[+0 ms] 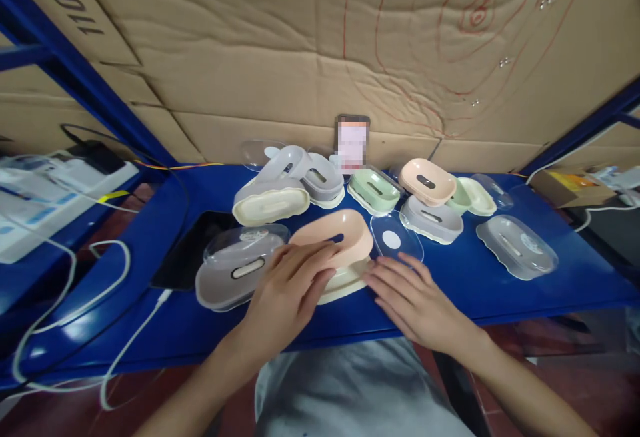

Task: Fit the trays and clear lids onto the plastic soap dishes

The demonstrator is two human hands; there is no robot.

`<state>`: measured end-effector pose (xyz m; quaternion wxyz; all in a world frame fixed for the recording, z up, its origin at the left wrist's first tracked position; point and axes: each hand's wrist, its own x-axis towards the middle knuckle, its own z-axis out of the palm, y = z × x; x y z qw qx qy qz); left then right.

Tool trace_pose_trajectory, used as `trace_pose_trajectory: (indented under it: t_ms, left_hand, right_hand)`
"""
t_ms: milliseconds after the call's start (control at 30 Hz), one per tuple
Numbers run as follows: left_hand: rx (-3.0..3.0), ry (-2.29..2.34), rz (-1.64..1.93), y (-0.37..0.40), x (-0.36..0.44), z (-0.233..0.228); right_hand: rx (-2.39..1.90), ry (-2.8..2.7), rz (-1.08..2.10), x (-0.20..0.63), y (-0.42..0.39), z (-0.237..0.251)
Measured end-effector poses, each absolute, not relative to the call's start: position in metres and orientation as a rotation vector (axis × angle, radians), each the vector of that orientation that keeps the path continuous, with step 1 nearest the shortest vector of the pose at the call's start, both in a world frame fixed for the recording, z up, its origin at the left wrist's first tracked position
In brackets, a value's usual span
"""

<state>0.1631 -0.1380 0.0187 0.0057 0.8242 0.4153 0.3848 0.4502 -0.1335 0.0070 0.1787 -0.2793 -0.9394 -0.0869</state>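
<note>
On the blue table (pixel 500 290) before me sits a peach oval soap dish (pixel 340 231) on its cream base; my left hand (pixel 287 290) rests flat across it, my right hand (pixel 413 293) lies spread beside it

We see even, soft light from above — white glare pools on the blue table (pixel 500 283) at its left edge. Straight lines bow at the corners, and the lower edges blur slightly.
</note>
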Motion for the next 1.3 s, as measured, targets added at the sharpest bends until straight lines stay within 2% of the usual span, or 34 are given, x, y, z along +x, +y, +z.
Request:
trace_pose_trajectory:
  t_ms: [133,400,600,733,867,1033,1300]
  left_hand:
    - [2.579,1.341,1.412,-0.17,0.15,0.024]
    - [2.719,1.286,1.189,-0.218,0.126,-0.02]
    - [2.696,1.353,1.183,-0.201,0.145,-0.011]
    - [2.725,1.324,1.073,-0.177,0.163,0.0]
    - [2.752,1.334,0.971,-0.162,0.168,-0.003]
    - [2.702,1.341,0.934,-0.168,0.162,-0.009]
    - [2.728,1.356,0.923,-0.173,0.139,-0.018]
  right_hand:
    - [-0.734,-2.72,-0.119,0.426,-0.135,0.002]
    - [-0.868,-2.687,-0.096,0.442,-0.131,-0.004]
    - [-0.687,-2.52,0.185,0.451,-0.142,-0.008]
    - [-0.804,-2.35,0.144,0.452,-0.143,-0.011]
    - [-0.824,-2.461,0.119,0.444,-0.13,-0.007]
    - [-0.847,-2.536,0.259,0.434,-0.12,-0.006]
    - [-0.844,-2.493,0.178,0.436,-0.126,-0.008]
